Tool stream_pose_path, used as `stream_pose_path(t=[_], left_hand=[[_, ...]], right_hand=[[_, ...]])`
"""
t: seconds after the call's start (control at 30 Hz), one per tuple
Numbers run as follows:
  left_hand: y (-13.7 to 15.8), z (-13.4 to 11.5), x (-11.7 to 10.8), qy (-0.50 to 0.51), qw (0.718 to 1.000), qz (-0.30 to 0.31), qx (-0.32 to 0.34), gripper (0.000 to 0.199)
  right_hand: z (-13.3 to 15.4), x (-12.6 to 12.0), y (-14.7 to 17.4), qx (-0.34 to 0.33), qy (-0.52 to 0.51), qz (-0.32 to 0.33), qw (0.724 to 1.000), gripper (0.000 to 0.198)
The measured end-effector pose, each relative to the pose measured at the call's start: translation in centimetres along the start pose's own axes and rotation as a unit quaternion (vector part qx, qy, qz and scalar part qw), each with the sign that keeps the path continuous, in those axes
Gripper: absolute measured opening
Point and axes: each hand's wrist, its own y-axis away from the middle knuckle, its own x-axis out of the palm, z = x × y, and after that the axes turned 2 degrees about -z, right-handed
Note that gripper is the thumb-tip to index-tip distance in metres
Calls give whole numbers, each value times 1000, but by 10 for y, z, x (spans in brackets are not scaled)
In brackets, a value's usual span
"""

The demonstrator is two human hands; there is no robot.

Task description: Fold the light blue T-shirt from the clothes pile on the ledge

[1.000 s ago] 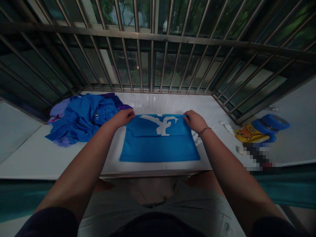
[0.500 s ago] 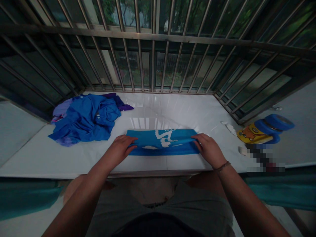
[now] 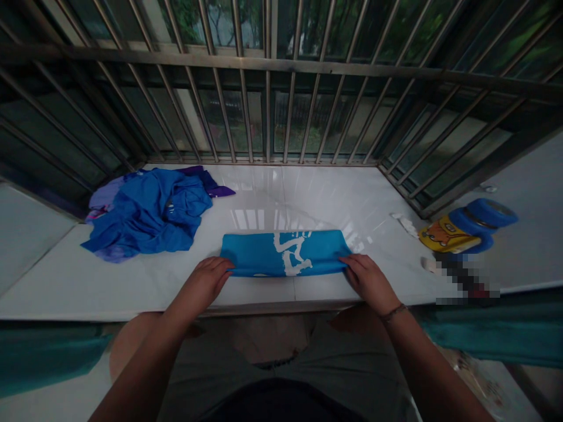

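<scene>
A blue cloth (image 3: 253, 252) with a white printed design lies as a flat, folded strip on the white tiled ledge (image 3: 259, 184), close to its front edge. My left hand (image 3: 210, 281) pinches the strip's near left corner between thumb and fingers. At the opposite end, my right hand (image 3: 364, 275) is closed on the near right edge, a bracelet around its wrist. Between the hands the fabric looks smooth and stretched flat. Whether it is a garment or a plain piece of fabric cannot be made out.
A crumpled pile of blue and purple clothes (image 3: 162, 205) lies on the left of the ledge. Metal window bars (image 3: 268, 117) rise along the back. To the right are a blue and yellow container (image 3: 453, 231), a white scrap (image 3: 407, 225) and a pixelated dark item (image 3: 461, 275).
Both hands have come down toward me, drawing the cloth's upper layer to the near edge. The printed design now lies flatter, and the darker blue band in front is covered.
</scene>
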Motion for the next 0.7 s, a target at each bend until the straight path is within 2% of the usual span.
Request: stream_pose_path(t=[0.1,0.2,0.33,0.4,0.53,0.7], left_hand=[[-9,2,-13,1,1000,-25,-17,32],[-6,6,-19,1,999,-29,-23,33],[15,15,-5,11,1000,-9,-23,32],[26,18,6,14,1000,-5,-26,30],[42,18,16,22,999,-17,-38,27],[36,4,2,45,998,-19,-51,31]], right_hand=[[7,-17,-6,13,23,-26,999,39],[15,-24,2,-11,44,-34,998,39],[23,-11,33,-77,35,-15,996,43],[25,-3,48,-88,37,8,995,51],[31,3,63,-74,45,37,996,59],[38,-10,57,-20,14,47,999,38]])
